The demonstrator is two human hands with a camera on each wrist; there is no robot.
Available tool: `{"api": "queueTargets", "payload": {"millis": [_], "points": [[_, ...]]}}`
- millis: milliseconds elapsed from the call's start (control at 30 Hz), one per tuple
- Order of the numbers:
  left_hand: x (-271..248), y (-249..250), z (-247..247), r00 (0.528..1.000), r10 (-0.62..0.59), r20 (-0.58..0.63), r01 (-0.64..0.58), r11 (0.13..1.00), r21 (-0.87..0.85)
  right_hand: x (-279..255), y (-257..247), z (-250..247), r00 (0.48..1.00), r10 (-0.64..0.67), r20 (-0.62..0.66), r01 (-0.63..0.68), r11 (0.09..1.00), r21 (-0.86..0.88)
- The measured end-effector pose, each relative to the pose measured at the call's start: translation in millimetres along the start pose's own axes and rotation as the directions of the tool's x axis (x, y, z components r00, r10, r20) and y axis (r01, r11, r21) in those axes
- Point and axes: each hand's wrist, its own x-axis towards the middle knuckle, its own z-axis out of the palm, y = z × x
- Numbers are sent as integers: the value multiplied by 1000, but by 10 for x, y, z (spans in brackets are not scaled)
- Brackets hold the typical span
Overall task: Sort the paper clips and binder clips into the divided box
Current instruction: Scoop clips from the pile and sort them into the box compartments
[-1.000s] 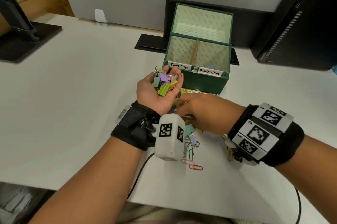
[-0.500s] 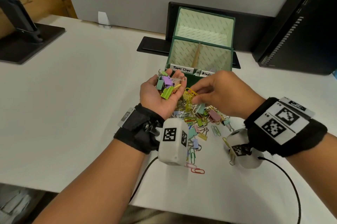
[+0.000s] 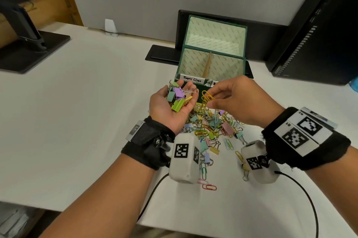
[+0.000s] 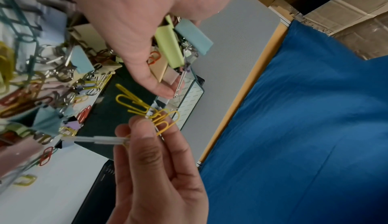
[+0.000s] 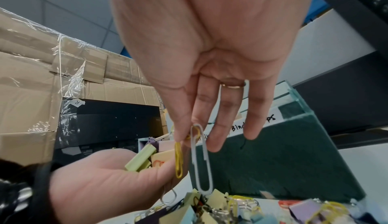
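Note:
My left hand (image 3: 180,96) is palm up above the table, cupped round several pastel binder clips (image 3: 177,105), also seen as binder clips (image 4: 170,45). Just to its right, my right hand (image 3: 210,100) pinches a linked bunch of yellow paper clips (image 3: 206,96) between thumb and fingertips. A pale paper clip (image 5: 201,161) hangs from that bunch down to the pile. The mixed pile of clips (image 3: 213,127) lies on the table below both hands. Behind them stands the open green divided box (image 3: 190,61), with a "Paper Clips" label (image 3: 191,79) on its left half.
The box lid stands upright behind the box, with a black monitor base (image 3: 162,55) beyond it. A dark computer tower (image 3: 319,34) is at the right and another monitor stand (image 3: 25,44) at the far left. Loose paper clips (image 3: 209,187) lie near the table's front edge.
My right hand has lifted out of the pile with the yellow paper clips and now holds them beside the left hand. The left hand has stayed cupped in place.

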Motion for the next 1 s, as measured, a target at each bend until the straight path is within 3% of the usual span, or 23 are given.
{"api": "queueTargets", "payload": {"millis": [200, 400, 700, 833, 1000], "points": [[-3, 3, -5, 1000, 3, -3, -3, 1000, 6, -3, -70, -45, 1000, -14, 9, 14, 1000, -26], [0, 6, -12, 1000, -5, 12, 5, 1000, 17, 45, -124, -163, 1000, 2, -16, 0, 994, 111], [7, -2, 1, 1000, -24, -10, 24, 999, 21, 456, -336, -369, 945, -39, -326, 114, 970, 214], [19, -10, 2, 1000, -10, -24, 11, 1000, 23, 684, -425, -280, 919, -51, -391, 101, 989, 108], [10, -14, -1, 999, -17, -40, 18, 999, 26, 720, -394, -158, 983, -72, -168, 37, 979, -202]]}}
